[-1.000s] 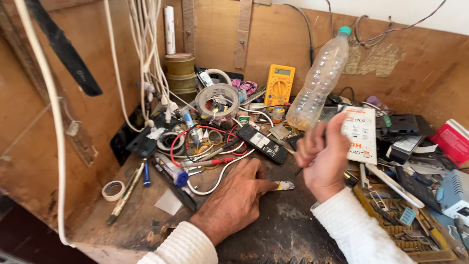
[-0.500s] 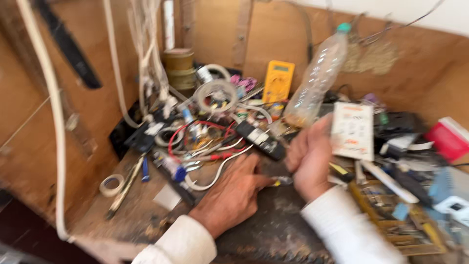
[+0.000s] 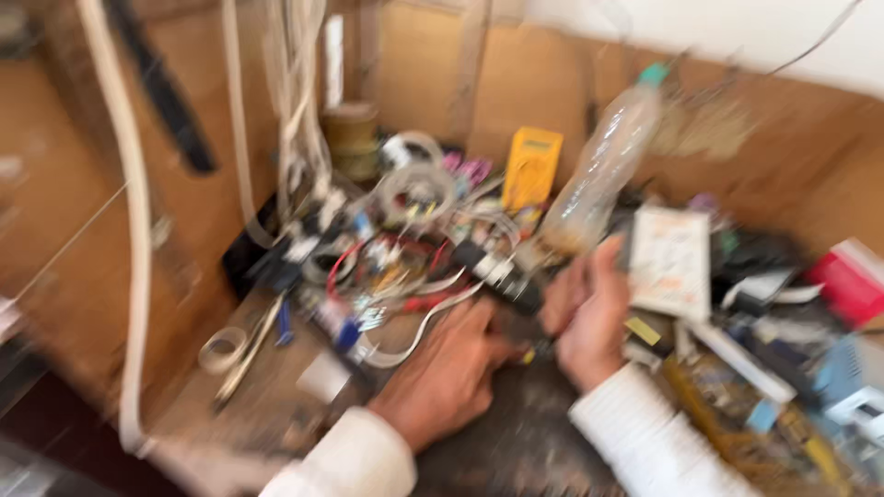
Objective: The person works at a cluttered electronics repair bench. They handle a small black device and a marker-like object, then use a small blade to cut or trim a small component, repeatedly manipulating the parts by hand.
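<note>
Both hands down on a cluttered bench, frame badly blurred.
Right hand (image 3: 589, 317) looks clenched on a small tool with a yellow tip (image 3: 532, 353), poking out below its fingers; left hand (image 3: 451, 373) flat, fingers released, fingertips just beside that tip. One clear plastic bottle (image 3: 599, 170), one yellow multimeter (image 3: 532, 168), one white card (image 3: 670, 262) beyond the right fingers.

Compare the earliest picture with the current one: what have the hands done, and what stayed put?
The right hand has come down beside the left hand, meeting over a small yellow-tipped tool. The left hand stays flat on the workbench. The plastic bottle and yellow multimeter are unmoved.
</note>
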{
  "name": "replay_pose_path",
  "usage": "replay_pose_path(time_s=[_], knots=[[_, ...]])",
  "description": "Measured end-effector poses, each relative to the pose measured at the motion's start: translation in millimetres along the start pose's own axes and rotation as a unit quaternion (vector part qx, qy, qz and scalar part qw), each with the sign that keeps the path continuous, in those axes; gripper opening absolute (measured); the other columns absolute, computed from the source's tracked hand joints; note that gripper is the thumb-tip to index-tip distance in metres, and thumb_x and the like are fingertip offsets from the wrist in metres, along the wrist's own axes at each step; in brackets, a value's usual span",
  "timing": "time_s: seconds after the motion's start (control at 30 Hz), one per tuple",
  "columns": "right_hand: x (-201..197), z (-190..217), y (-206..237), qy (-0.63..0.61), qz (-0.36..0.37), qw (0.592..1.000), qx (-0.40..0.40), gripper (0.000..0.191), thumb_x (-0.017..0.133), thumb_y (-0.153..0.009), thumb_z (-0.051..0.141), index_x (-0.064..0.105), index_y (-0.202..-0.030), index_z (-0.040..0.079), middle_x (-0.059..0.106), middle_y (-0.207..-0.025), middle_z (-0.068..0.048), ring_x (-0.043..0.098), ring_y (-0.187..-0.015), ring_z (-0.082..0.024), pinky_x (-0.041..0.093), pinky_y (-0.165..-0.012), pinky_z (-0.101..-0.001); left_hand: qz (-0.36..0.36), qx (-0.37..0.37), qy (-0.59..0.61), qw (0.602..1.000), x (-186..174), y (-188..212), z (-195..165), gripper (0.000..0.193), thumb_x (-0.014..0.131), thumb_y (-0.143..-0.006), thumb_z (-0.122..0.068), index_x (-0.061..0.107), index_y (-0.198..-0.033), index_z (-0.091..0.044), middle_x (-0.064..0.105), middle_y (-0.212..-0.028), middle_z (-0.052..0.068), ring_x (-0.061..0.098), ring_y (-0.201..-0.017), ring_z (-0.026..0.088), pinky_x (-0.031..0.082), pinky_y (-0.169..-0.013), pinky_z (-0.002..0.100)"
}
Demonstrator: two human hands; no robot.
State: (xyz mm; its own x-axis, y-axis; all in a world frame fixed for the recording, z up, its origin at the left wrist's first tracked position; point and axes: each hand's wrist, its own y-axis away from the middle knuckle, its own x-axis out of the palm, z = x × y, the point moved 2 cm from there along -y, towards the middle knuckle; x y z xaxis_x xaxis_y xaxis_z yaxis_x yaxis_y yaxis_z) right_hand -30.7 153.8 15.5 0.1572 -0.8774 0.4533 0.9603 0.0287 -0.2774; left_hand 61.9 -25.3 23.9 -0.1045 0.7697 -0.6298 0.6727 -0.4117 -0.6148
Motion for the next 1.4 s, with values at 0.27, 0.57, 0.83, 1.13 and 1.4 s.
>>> replay_pose_path(time_s=[0.27,0.57,0.83,1.13,1.4], knots=[[7,10,-1,-0.001,-0.009,1.000,0.021,0.066,0.046,-0.095,0.070,0.031,-0.061,0.016,0.019,-0.048,0.002,0.019,-0.039,-0.014,0.013,-0.037,-0.0332,0.037,-0.039,-0.014,0.998,-1,0,-4,0.038,0.062,-0.080,0.002,0.079,-0.112,-0.010,0.057,-0.102,0.017,0.056,-0.104,0.035,0.046,-0.089,0.045],[4,6,0,-0.004,-0.056,0.998,0.041,0.063,0.045,-0.094,0.070,0.032,-0.063,0.017,0.020,-0.052,0.004,0.018,-0.040,-0.012,0.012,-0.038,-0.0314,0.029,-0.034,-0.019,0.999,6,3,4,0.035,0.064,-0.082,0.002,0.079,-0.111,-0.010,0.056,-0.098,0.016,0.056,-0.101,0.033,0.046,-0.087,0.044],[7,6,5,0.010,-0.028,1.000,0.009,0.062,0.048,-0.100,0.067,0.034,-0.066,0.016,0.023,-0.054,0.005,0.020,-0.044,-0.011,0.012,-0.040,-0.0309,0.015,-0.027,-0.020,0.999,3,2,0,0.035,0.063,-0.079,0.005,0.079,-0.107,-0.009,0.056,-0.098,0.016,0.057,-0.101,0.034,0.047,-0.086,0.044],[-27,40,10,-0.076,-0.011,0.995,-0.069,0.064,0.039,-0.106,0.068,0.036,-0.067,0.016,0.021,-0.054,0.005,0.019,-0.044,-0.009,0.017,-0.040,-0.0289,0.000,-0.022,-0.038,0.999,2,1,5,0.016,0.073,-0.087,-0.011,0.076,-0.102,-0.005,0.059,-0.096,0.015,0.059,-0.099,0.036,0.047,-0.084,0.046],[-34,31,36,-0.028,-0.090,0.994,-0.047,0.041,0.039,-0.109,0.045,0.055,-0.107,0.008,0.029,-0.059,0.003,0.027,-0.049,-0.009,0.023,-0.044,-0.0281,-0.008,-0.057,-0.110,0.992,15,-15,3,0.013,0.060,-0.088,-0.001,0.071,-0.094,-0.002,0.070,-0.092,0.019,0.066,-0.092,0.041,0.051,-0.080,0.052]])
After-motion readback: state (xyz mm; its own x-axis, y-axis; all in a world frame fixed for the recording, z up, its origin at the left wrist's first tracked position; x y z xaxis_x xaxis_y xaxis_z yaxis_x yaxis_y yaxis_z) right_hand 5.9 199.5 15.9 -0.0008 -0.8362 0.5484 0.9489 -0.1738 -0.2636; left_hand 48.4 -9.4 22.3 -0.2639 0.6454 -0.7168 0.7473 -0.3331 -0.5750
